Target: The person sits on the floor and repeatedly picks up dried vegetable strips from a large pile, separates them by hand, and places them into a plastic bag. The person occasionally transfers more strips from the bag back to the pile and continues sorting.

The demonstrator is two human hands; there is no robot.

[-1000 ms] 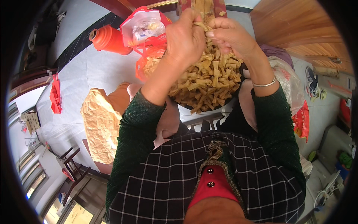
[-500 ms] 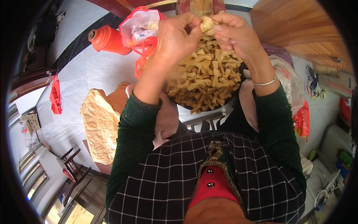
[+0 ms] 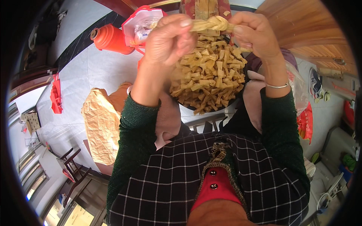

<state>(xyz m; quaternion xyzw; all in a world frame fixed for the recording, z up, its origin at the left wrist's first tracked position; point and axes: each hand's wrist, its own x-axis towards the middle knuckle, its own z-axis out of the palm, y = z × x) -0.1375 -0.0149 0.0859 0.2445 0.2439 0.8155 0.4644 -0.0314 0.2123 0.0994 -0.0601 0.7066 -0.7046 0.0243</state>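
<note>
A pale yellow strip of tofu skin (image 3: 217, 24) is stretched level between my two hands, with a twisted knot near its right end. My left hand (image 3: 166, 41) grips the strip's left end between thumb and fingers. At the other end, my right hand (image 3: 256, 35) is closed on it, fingers curled, a bracelet on that wrist. Below the hands lies a large heap of similar knots (image 3: 207, 79), piled in a wide dark container whose rim shows only in part. Beyond the strip, more flat yellowish strips (image 3: 205, 8) rest on a red patterned surface.
An orange-red flask (image 3: 111, 37) and a red-and-white bag (image 3: 130, 28) stand to the left of the heap. Crumpled brown paper (image 3: 100, 124) lies at left. On the right are a wooden cabinet (image 3: 309, 30), a clear plastic bag (image 3: 298, 83) and shoes (image 3: 316, 83).
My hands have moved apart, left hand leftward and right hand rightward. The bunched tofu skin between them is now drawn out into a strip with a visible knot.
</note>
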